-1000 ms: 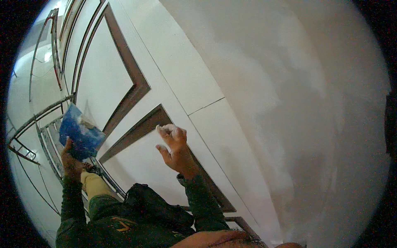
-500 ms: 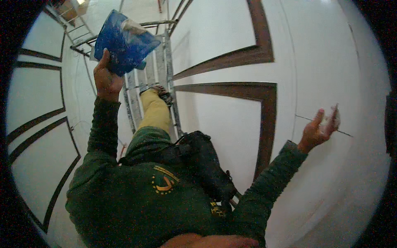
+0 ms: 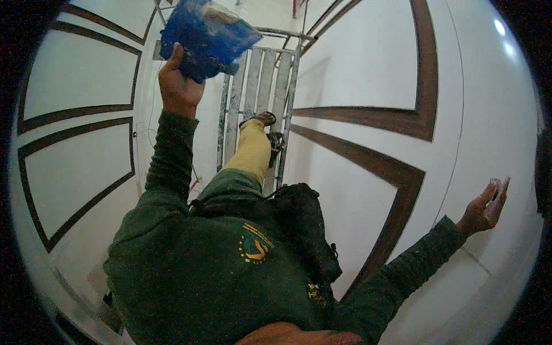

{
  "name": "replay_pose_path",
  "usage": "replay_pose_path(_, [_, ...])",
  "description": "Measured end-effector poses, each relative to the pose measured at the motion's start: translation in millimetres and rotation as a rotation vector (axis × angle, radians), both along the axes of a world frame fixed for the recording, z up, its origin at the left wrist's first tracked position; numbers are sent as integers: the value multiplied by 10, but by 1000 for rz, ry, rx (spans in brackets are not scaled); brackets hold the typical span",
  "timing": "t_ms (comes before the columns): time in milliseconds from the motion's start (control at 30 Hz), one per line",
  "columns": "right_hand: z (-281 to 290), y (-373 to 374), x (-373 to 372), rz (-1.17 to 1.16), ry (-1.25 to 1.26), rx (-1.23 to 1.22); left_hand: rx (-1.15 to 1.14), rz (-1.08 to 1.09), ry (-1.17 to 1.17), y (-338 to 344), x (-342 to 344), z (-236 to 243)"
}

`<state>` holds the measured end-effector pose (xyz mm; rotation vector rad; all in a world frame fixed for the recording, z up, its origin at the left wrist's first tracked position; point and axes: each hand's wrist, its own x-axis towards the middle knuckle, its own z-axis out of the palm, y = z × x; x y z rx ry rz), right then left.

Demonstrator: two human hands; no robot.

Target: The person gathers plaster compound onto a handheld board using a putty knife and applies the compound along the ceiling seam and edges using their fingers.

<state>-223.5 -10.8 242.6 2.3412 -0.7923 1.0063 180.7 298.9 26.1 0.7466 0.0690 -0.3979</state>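
Up at the left, my left hand (image 3: 181, 83) grips the near edge of a blue plastic bag (image 3: 201, 43), its thumb lying on top. The bag looks crumpled and flattened, with whitish smears and a pale lump on its upper side. My right hand (image 3: 486, 206) is stretched far out to the right, beside the white wall (image 3: 448, 190). Its fingers point up, extended, and whitish stuff coats the fingertips. I see nothing else in that hand, and cannot tell whether it touches the wall.
Beneath me runs a scaffold platform (image 3: 248, 86) of grey slats with metal rails, where my sandalled feet stand. Dark brown moulding (image 3: 425, 75) frames panels on the right wall, and similar moulding (image 3: 95, 37) lines the left wall. A black bag (image 3: 302, 230) hangs at my waist.
My view has turned, shifting the scaffold and both walls. The right hand sits lower and further right in view; the white mass seen at its fingers now shows only as a coating.
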Motion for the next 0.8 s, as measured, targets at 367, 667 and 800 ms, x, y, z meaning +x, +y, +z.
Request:
replay_pose_path(367, [-132, -493, 820, 150, -72, 119, -173, -177, 86, -559, 515, -74])
replay_pose_path(667, [310, -1280, 1000, 186, -44, 153, -266, -256, 122, -1221, 928, 1])
replay_pose_path(800, [453, -1521, 1109, 215, -394, 496, -162, -174, 167, -1343, 1179, 140])
